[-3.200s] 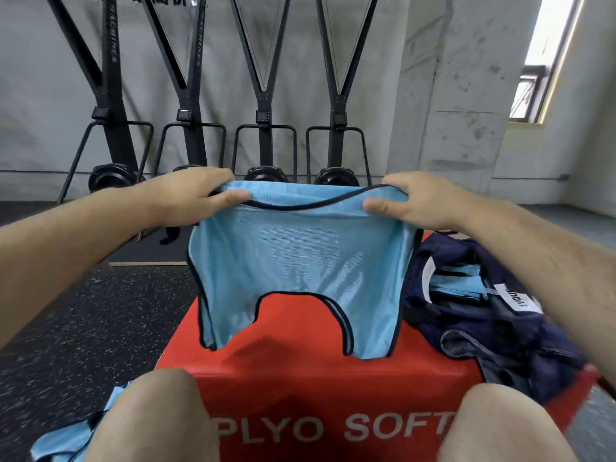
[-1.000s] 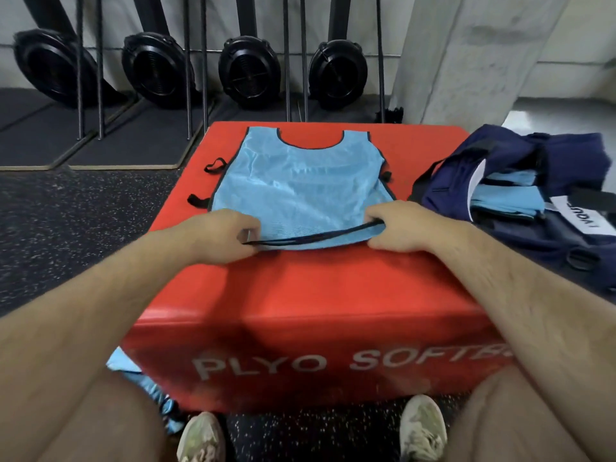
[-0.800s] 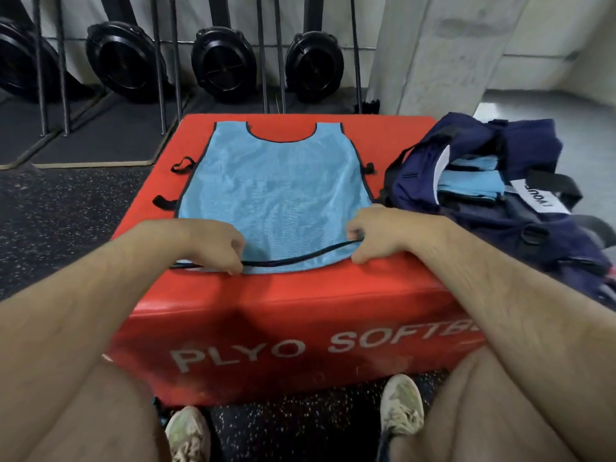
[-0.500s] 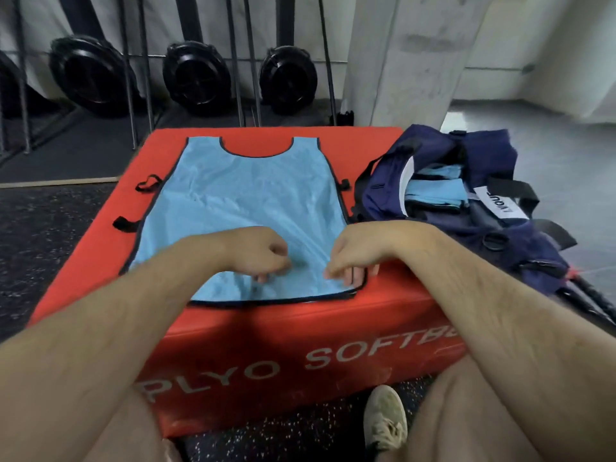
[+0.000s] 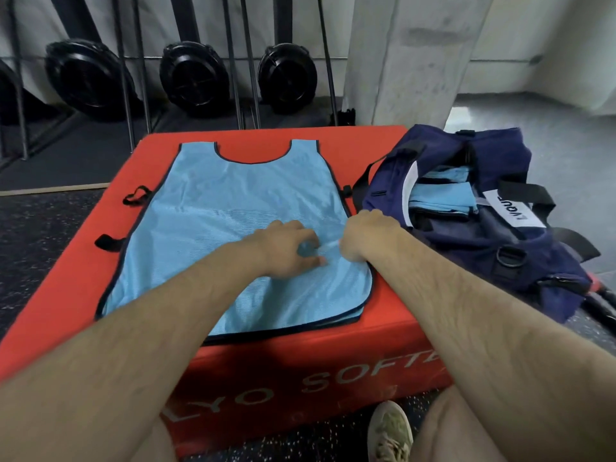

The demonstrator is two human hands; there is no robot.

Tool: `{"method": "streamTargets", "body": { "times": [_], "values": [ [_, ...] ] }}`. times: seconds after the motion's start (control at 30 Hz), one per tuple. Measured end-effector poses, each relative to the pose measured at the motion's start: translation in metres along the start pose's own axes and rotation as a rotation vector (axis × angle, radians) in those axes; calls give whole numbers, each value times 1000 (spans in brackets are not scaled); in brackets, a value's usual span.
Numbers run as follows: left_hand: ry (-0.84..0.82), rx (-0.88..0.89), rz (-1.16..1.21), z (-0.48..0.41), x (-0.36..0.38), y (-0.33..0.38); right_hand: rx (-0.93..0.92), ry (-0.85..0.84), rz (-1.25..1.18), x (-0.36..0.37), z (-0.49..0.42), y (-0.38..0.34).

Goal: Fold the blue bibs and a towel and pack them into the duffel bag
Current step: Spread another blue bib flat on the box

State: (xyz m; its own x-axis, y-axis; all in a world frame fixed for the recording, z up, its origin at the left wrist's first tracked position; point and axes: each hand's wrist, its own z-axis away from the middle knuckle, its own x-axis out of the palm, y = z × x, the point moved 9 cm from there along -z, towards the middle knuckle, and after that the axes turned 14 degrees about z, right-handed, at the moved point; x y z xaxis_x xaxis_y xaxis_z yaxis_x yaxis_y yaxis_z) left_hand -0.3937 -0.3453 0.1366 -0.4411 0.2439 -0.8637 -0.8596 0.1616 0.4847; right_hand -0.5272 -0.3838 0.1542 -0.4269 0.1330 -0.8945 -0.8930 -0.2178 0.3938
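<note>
A light blue bib [image 5: 230,208] with dark trim lies flat on the red plyo box [image 5: 83,285], neck hole at the far end. My left hand [image 5: 286,248] sits on its middle right with fingers curled, pinching the fabric. My right hand [image 5: 365,236] is beside it at the bib's right edge, fingers curled into a small raised ridge of cloth between the two hands. The navy duffel bag [image 5: 483,235] stands open on the box's right end, with folded blue bibs [image 5: 443,198] inside.
Black straps [image 5: 135,195] stick out along the box's left side. Black fan-wheel machines [image 5: 195,78] line the wall behind, next to a concrete pillar [image 5: 410,58]. Speckled rubber floor surrounds the box; my shoe [image 5: 390,431] is below its front face.
The bib went from held up in the air to spread flat on the box. Both hands then left its near hem and moved forward to its middle right, where they now pinch the fabric.
</note>
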Motion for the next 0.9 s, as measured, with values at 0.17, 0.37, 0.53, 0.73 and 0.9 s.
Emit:
{"method": "streamTargets", "body": {
  "times": [0.17,0.37,0.53,0.73,0.9],
  "values": [
    [91,-35,31,-2,-10,-18,-41,300,28,-40,8,-30],
    [157,-212,-83,18,-31,-66,-274,315,-96,-50,8,-107],
    [118,-264,-27,41,-35,-106,-366,384,-104,-61,10,-160],
    [106,-409,-71,80,-49,-150,-527,349,-222,-70,25,-207],
    [68,-454,23,105,-58,-177,-624,406,-107,-78,38,-242]
  ]
}}
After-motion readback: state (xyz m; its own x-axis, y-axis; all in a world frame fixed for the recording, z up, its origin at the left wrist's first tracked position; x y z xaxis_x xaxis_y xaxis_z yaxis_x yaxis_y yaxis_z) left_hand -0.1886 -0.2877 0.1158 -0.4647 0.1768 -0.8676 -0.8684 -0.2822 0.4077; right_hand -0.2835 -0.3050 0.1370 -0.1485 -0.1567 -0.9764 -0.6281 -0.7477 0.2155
